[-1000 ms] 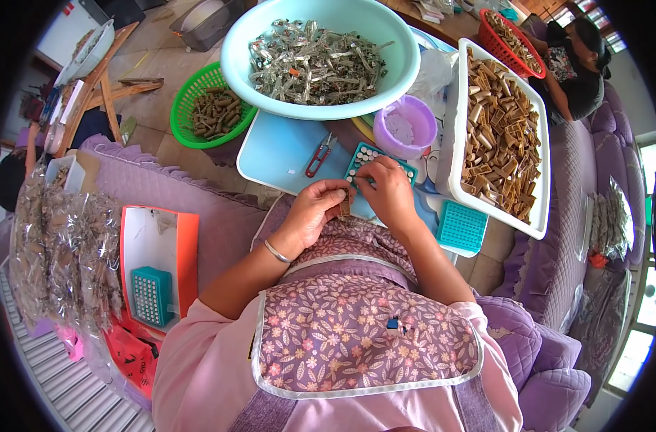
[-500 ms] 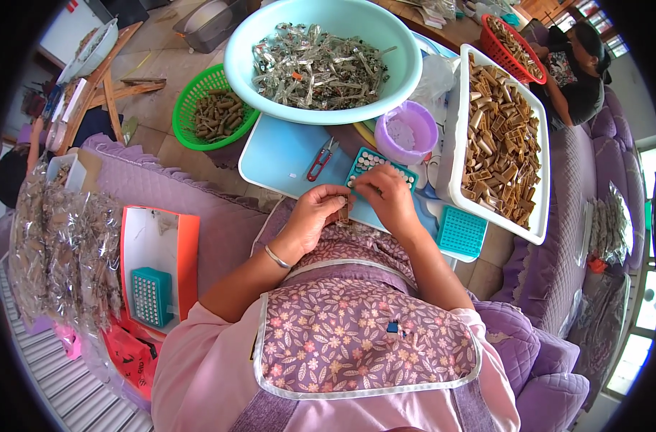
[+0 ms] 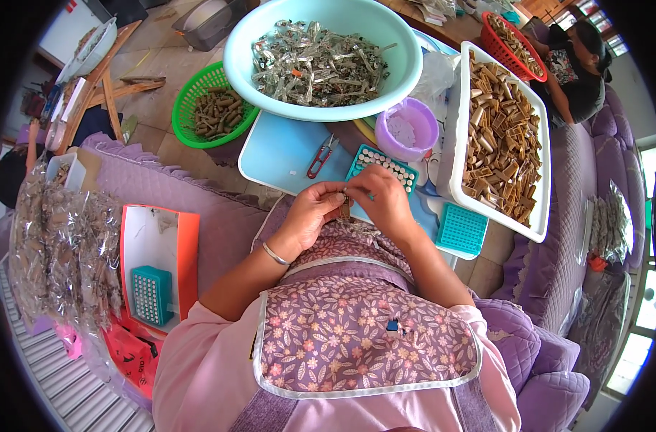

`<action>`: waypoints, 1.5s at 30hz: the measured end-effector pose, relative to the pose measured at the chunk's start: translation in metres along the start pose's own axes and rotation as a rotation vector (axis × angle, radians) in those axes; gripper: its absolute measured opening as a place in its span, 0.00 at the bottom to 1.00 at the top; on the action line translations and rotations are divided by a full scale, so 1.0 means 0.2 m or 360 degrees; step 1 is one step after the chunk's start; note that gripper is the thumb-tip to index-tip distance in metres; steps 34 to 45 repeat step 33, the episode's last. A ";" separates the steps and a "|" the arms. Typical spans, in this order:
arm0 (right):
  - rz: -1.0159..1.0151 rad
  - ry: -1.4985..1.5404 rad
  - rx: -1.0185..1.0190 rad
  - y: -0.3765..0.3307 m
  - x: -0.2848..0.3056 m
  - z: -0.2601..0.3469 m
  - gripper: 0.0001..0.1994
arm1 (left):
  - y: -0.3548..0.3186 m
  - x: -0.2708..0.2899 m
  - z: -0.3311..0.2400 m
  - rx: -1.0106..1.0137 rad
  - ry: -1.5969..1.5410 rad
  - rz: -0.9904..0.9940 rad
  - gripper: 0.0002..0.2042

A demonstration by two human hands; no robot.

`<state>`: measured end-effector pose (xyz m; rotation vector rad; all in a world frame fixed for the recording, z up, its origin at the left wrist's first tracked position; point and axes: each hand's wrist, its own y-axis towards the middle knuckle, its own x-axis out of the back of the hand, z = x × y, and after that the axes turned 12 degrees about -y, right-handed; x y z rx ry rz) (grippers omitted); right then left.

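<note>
My left hand [image 3: 315, 214] pinches a small brown piece [image 3: 344, 209] in front of my lap, its lower end poking out below the fingers. My right hand [image 3: 384, 203] meets it there, thumb and forefinger closed at the top of that piece; whatever lies between those fingertips is too small to make out. Just beyond the right hand is a teal rack [image 3: 384, 167] with rows of round white-topped pieces, partly covered by the hand. Red-handled thread snips [image 3: 320, 158] lie on the blue board [image 3: 270, 155] to its left.
A pale blue basin [image 3: 234, 54] of clear-wrapped bits stands ahead. Left of it is a green basket [image 3: 180, 119] of brown pieces; right, a purple bowl [image 3: 420, 144], a white tray [image 3: 454, 155] of brown pieces and another teal rack [image 3: 461, 230]. A person [image 3: 583, 72] sits far right.
My right hand has drawn slightly left and down from the rack, and its fingertips now meet those of my left hand at the brown piece. More of the rack shows.
</note>
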<state>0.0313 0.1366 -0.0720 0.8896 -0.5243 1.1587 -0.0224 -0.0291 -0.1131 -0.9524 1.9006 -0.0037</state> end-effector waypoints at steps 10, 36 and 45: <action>0.0343 0.0046 0.0215 -0.05 0.17 0.06 0.06 | -0.12 -0.07 0.00 -0.0237 0.0487 0.0215 0.11; -0.0274 -0.0538 -0.1213 0.18 1.13 -0.59 0.06 | -0.11 -0.15 -0.05 -0.0237 0.0146 0.0132 0.09; -0.0274 -0.0538 -0.1213 0.18 1.13 -0.59 0.06 | -0.11 -0.15 -0.05 -0.0237 0.0146 0.0132 0.09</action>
